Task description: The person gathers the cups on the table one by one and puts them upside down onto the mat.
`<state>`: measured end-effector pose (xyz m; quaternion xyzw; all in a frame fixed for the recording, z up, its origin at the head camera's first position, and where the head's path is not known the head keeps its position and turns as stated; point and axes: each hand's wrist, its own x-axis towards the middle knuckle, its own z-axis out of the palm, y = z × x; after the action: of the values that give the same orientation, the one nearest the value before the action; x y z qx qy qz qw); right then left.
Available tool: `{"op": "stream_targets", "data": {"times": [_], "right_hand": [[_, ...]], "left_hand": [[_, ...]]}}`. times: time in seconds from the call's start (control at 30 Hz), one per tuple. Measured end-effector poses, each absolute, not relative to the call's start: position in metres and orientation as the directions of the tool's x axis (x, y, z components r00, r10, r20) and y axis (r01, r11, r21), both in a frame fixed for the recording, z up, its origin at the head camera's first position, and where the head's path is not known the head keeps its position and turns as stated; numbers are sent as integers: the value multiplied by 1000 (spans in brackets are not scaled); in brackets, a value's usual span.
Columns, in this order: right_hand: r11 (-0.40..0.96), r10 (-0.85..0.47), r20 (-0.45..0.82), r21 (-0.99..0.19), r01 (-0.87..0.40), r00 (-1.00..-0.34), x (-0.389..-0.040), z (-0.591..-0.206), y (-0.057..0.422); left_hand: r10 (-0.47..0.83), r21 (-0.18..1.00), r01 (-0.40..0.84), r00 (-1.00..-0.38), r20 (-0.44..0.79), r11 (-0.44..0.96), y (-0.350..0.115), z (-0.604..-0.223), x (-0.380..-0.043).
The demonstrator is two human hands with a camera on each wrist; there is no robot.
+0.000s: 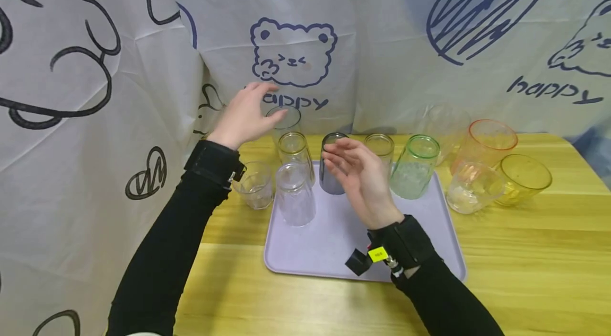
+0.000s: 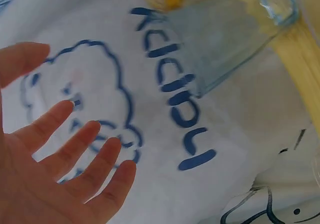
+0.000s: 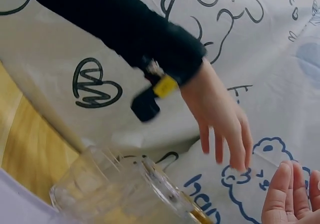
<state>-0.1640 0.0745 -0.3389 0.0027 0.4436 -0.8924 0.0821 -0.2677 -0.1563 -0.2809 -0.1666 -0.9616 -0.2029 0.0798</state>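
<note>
My left hand (image 1: 248, 116) is raised at the back left, its fingers spread and holding nothing. It hovers beside and above a tall clear glass (image 1: 288, 118) behind the tray; in the left wrist view a bluish glass (image 2: 215, 43) stands apart from the fingers. Over the lilac tray (image 1: 329, 256), my right hand (image 1: 360, 179) hangs with loosely bent fingers, nothing in it. It partly covers a dark grey glass (image 1: 329, 182). Also on the tray are a clear glass (image 1: 296, 201), an amber-rimmed glass (image 1: 294, 148), a pale yellowish glass (image 1: 380, 146) and a green glass (image 1: 412, 174).
Left of the tray stands a short clear tumbler (image 1: 256, 190). To its right are an orange glass (image 1: 484, 145), a yellow glass (image 1: 525, 179), a clear glass (image 1: 472, 190) and a tall clear glass (image 1: 441, 129). A printed cloth (image 1: 382, 60) hangs behind the wooden table (image 1: 549, 251).
</note>
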Motion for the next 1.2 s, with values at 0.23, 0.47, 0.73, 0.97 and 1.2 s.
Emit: {"op": "stream_targets", "data": {"times": [0.23, 0.47, 0.73, 0.97, 1.2], "right_hand": [[-558, -130, -97, -816, 154, -987, -172, -338, 61], [-531, -125, -116, -831, 165, -985, -174, -345, 56], [-521, -132, -120, -836, 172, -984, -172, -350, 56], [-530, -145, -114, -830, 174, -983, -169, -351, 53], [-522, -167, -112, -832, 185, -980, -164, -354, 53]], "left_hand": [[261, 310, 257, -965, 30, 915, -139, -292, -301], [214, 262, 184, -973, -90, 947, -127, -304, -318], [165, 278, 110, -969, -182, 954, -125, -310, -319], [146, 312, 81, -971, -191, 947, -134, -317, -323], [162, 311, 99, -970, -182, 945, -155, -319, -322]]}}
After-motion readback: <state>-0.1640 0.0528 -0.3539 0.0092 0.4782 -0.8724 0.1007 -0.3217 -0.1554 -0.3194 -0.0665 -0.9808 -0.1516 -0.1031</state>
